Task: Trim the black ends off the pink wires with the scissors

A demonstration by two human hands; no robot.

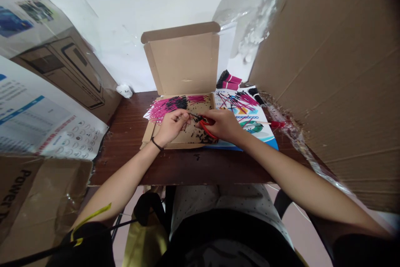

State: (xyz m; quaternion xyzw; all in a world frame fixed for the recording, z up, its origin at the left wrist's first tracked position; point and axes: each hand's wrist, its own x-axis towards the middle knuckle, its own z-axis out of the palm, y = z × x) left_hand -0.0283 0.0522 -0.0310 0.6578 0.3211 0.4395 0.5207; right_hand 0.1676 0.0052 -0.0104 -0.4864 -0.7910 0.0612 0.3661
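My right hand [223,123] is closed around red-handled scissors [208,129], whose dark tip points left over the open cardboard box [184,138]. Just left of that tip, my left hand [175,124] is pinched; what its fingertips hold is too small to make out. Many thin pink wires [158,111] with black ends [176,102] lie along the box's left side, close beyond my left hand. A smaller row of pink wires [198,99] rests at the box's back edge. Small black clippings [203,137] are scattered on the box floor beneath the scissors.
More loose pink and black wires [239,100] lie on a printed sheet [265,138] to the right. Tied pink bundles [229,80] sit behind them. The box lid [184,63] stands upright against the wall. Large cardboard [328,71] encloses the right side of the brown table [187,169].
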